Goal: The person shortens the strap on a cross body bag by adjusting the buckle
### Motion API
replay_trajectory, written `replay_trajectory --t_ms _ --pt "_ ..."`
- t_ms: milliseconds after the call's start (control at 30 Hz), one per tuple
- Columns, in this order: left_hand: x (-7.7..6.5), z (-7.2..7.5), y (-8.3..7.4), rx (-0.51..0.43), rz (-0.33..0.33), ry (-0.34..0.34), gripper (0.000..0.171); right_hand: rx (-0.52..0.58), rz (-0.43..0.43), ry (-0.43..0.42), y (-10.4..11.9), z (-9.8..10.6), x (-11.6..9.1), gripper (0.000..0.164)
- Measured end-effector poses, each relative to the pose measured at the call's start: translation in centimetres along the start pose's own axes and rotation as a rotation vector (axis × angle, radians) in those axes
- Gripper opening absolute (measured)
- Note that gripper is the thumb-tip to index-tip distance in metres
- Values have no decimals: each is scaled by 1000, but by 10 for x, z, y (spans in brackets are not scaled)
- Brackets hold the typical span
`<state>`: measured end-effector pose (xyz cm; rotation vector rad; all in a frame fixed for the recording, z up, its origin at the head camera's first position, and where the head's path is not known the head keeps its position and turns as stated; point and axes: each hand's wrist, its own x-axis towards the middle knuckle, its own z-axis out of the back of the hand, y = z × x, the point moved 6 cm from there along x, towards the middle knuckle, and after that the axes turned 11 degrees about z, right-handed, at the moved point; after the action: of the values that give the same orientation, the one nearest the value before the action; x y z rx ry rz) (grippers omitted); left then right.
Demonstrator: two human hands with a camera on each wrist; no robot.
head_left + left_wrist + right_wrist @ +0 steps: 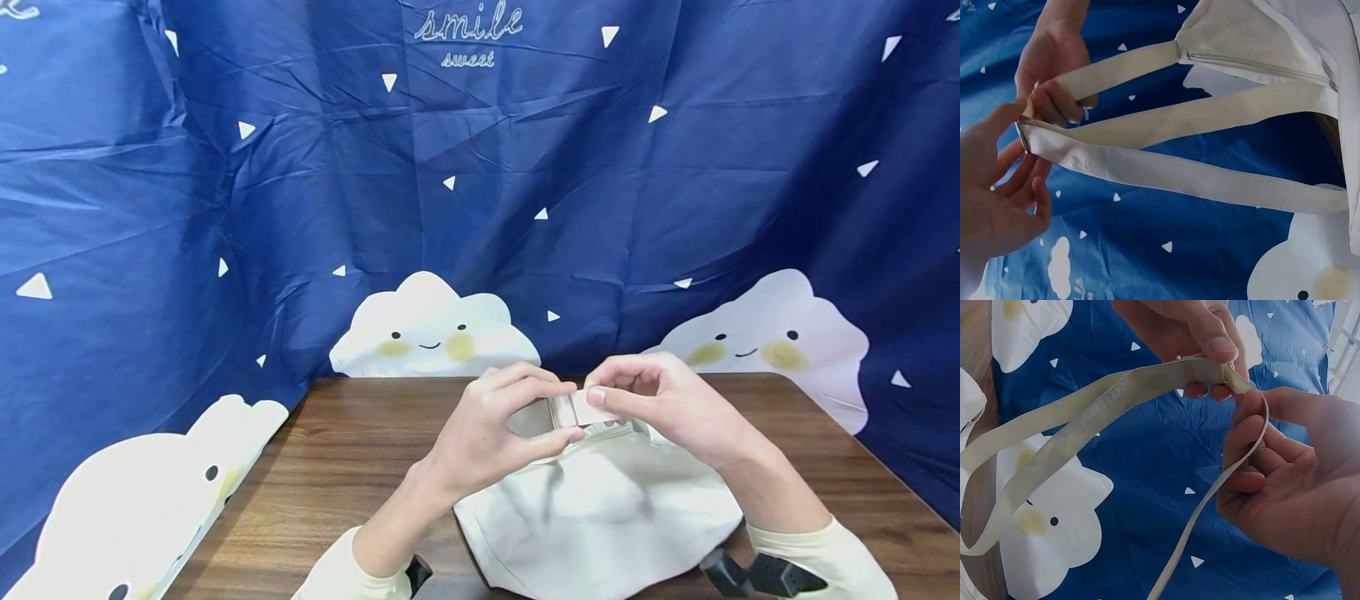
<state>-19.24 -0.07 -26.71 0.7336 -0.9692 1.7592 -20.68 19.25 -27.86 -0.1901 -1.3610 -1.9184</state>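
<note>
A cream fabric bag (600,521) lies on the table below both hands, and its long strap (1147,162) is raised above it. My left hand (480,429) pinches the metal strap buckle (564,411) between thumb and fingers. Just to its right, my right hand (678,412) grips the strap with thumb and curled fingers, close to the buckle. In the left wrist view the strap runs in several lengths from the buckle back to the bag. A bend of strap curves beside the right fingers (1244,434) in the right wrist view.
The bag rests on a brown wooden table (352,467). Behind the table hangs a blue cloth (487,225) with white triangles and smiling clouds. Dark wrist devices (765,575) sit by the cream sleeves.
</note>
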Motion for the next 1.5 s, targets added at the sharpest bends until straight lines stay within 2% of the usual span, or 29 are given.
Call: replay_trajectory --t_ms 433,667,800,900,1067,1300,1500 --pt "0 -2 -4 30 13 -3 35 61 7 28 -3 -8 1 11" --pt "0 -1 -6 69 9 -29 33 82 -4 20 -6 -12 2 12" --pt "0 -1 -5 71 17 -43 42 102 -5 -13 -5 -11 3 10" --pt "1 -2 -2 35 44 -50 51 122 -12 -53 -5 -7 2 10" --pt "1 1 3 -61 81 -60 45 127 -27 -64 -4 -3 1 13" --pt "2 6 0 -29 46 -60 41 18 -33 -40 0 7 -1 10" --pt "2 7 -5 -23 -2 -53 41 37 -6 -19 0 7 -2 9"
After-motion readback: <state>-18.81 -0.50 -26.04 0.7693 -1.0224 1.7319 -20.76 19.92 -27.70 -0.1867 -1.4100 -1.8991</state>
